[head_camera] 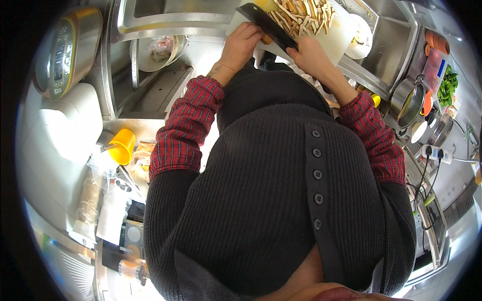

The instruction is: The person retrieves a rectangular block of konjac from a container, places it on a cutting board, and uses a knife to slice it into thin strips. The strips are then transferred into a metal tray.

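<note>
On a white cutting board [340, 47] at the top centre lies a heap of thin brown-edged strips [301, 15], perhaps dried tofu. My right hand [310, 54] is closed around the handle end of a dark, broad-bladed knife [267, 24], whose blade slants up to the left across the board. My left hand [243, 41] has its fingers bent beside the blade, on a small brown piece [266, 39] at the board's near edge. Most of that piece is hidden by the fingers and blade.
A steel sink [395, 49] and a white plate with food scraps [361, 37] are right of the board. Pots [408, 103] and green leaves [448, 85] stand farther right. At left are a bowl with scraps [154, 52], a yellow cup [122, 146] and an electric cooker [69, 52].
</note>
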A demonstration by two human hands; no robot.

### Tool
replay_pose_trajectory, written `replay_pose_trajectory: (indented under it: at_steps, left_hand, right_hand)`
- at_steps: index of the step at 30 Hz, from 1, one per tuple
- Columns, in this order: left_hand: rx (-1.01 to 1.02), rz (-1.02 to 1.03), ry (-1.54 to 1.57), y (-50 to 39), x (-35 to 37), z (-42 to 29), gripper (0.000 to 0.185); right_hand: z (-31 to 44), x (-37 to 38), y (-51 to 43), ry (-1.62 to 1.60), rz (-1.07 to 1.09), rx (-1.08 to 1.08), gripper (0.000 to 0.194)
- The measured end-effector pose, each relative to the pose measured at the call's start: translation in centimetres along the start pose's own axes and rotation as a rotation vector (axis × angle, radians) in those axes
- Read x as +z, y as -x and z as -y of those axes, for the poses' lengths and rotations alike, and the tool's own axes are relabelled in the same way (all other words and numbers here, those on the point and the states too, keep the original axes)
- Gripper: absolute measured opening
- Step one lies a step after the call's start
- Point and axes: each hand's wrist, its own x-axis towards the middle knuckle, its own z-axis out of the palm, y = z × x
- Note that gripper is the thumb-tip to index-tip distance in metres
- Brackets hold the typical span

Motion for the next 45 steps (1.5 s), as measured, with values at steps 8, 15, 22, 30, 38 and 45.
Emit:
replay_pose_trajectory:
  at_steps: [8, 15, 22, 30, 38, 45]
  left_hand:
    - [-0.036, -0.041, -0.044, -0.1, -0.1, 0.2, 0.024]
    - [-0.031, -0.026, -0.059, -0.2, -0.3, -0.1, 0.026]
    - [-0.02, -0.049, -0.05, -0.5, 0.0, 0.1, 0.024]
    - [-0.043, -0.065, -0.04, -0.4, 0.0, 0.2, 0.017]
    - [-0.078, -0.077, -0.026, -0.1, 0.1, 0.3, 0.017]
    - [-0.092, -0.085, -0.039, 0.1, 0.0, 0.1, 0.019]
  right_hand:
    - [0.2, 3.6, -3.0, -0.123, -0.091, 0.002, 0.035]
    - [0.1, 2.6, -2.2, -0.199, -0.054, 0.028, 0.035]
    - [-0.7, 0.3, 0.0, -0.217, 0.005, 0.064, 0.035]
    - [-1.3, 1.0, 0.5, -0.197, 0.005, 0.064, 0.037]
    - [-1.4, 1.4, -0.4, -0.213, 0.112, 0.086, 0.041]
    - [-1.1, 2.6, -1.2, -0.176, 0.069, 0.063, 0.038]
